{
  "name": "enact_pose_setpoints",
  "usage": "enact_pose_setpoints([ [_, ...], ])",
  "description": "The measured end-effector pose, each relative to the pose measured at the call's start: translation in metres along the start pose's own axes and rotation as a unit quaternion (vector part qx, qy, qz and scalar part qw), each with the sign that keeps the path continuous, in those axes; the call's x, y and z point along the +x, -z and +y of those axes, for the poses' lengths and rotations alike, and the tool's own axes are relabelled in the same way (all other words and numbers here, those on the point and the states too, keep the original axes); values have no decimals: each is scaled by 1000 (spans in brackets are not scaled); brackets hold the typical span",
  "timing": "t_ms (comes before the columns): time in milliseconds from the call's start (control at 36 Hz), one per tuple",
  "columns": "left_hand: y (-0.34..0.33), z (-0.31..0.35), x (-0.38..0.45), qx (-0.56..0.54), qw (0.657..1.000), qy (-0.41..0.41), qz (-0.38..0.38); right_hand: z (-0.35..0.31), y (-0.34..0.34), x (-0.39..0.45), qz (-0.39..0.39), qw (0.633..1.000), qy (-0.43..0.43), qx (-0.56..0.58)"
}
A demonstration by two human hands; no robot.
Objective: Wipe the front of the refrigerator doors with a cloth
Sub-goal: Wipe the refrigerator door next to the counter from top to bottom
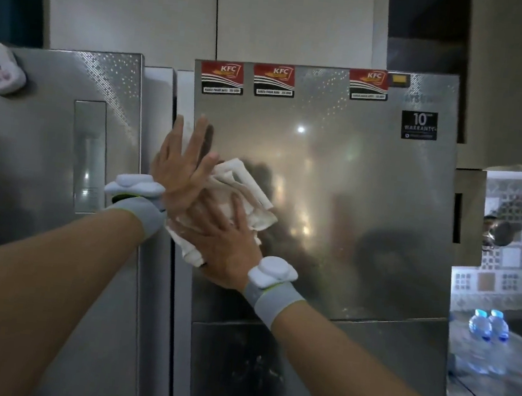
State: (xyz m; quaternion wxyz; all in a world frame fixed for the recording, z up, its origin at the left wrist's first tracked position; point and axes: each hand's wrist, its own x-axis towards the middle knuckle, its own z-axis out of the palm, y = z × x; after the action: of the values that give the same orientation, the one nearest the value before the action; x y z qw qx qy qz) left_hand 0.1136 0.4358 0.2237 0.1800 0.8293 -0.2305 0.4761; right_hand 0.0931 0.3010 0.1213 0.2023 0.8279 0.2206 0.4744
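Home kitchen: two steel refrigerators (333, 206), takeaway magnets (222, 78), patterned wall tiles (513, 259), water bottles (488, 328).

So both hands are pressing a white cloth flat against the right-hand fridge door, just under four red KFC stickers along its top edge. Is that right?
Not quite: the head view shows three red KFC stickers along the top edge, not four. The rest holds: the left hand and the right hand both press the white cloth flat against the right-hand fridge door.
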Motion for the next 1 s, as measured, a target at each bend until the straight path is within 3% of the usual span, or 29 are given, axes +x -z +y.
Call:
enact_pose_setpoints([
  [111, 2, 8, -9, -12, 1000, -11, 4, 25, 7, -14, 29, 998, -38, -27],
  [278, -8, 14, -30, 16, 999, 12, -27, 94, 8, -70, 41, 955, -293, 20],
  [361, -17, 15, -40, 16, 999, 15, -35, 132, 0, -112, 50, 889, -450, 70],
  [472, -29, 17, -48, 11, 998, 26, -61, 157, 0, -148, 84, 734, -648, 182],
  [528, -30, 20, -49, 4, 997, 32, -68, 151, -1, -147, 90, 708, -676, 180],
  [583, -30, 24, -51, -5, 997, 43, -66, 129, -6, -139, 95, 735, -654, 151],
  [667, -31, 29, -52, -16, 997, 54, -57, 77, -21, -121, 60, 823, -552, 117],
  [750, -36, 32, -56, -22, 996, 67, -48, 11, -29, -100, 21, 925, -363, 107],
  [806, -44, 34, -61, -21, 996, 79, -20, -31, -30, -87, 2, 974, -212, 77],
  [889, -58, 35, -65, 11, 994, 95, 57, -52, -38, -80, -33, 996, -58, 51],
  [1000, -66, 37, -64, 35, 992, 99, 72, -16, -36, -97, -51, 997, -32, 43],
])
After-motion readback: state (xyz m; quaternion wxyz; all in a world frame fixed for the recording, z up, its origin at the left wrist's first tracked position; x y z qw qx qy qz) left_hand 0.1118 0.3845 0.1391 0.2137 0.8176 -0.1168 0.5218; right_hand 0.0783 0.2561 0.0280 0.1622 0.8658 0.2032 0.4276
